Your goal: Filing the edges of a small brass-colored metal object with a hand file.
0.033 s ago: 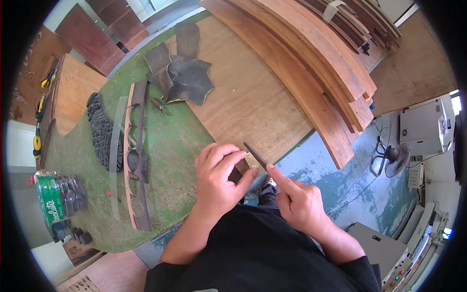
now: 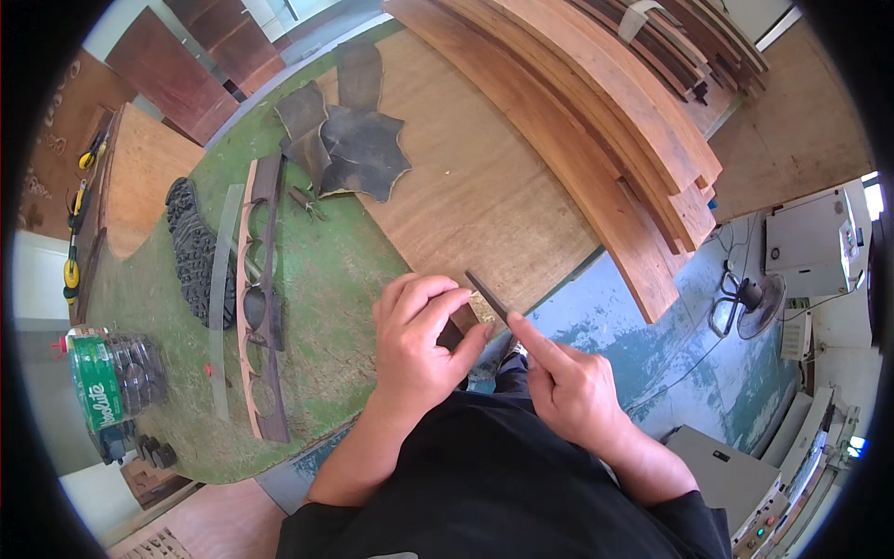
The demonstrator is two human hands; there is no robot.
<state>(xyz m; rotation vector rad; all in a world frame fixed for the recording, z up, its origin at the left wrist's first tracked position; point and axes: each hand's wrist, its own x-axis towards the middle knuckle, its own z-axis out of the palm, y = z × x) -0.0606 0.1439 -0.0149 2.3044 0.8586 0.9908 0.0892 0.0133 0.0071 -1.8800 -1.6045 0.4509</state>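
At the left edge of the frame, a clear plastic jar (image 2: 140,373) bore a green label (image 2: 93,380) with large white lettering. Beside it on the worn green table (image 2: 321,349) lay a cut-out dark strip (image 2: 270,321) with scalloped openings, a translucent straightedge (image 2: 223,289) and a lumpy black mass (image 2: 189,252). A plywood sheet (image 2: 494,177) and long, smooth reddish-brown planks (image 2: 568,121) occupied the upper centre and upper right; a ragged-edged dark sheet (image 2: 366,149) overlapped the plywood. At lower centre, the left hand (image 2: 414,340) was curled, its thumb and fingers around a small brown piece (image 2: 455,335), mostly hidden. The right hand (image 2: 577,387), closed, held a slim dark rod (image 2: 486,293), its forefinger extended along it.
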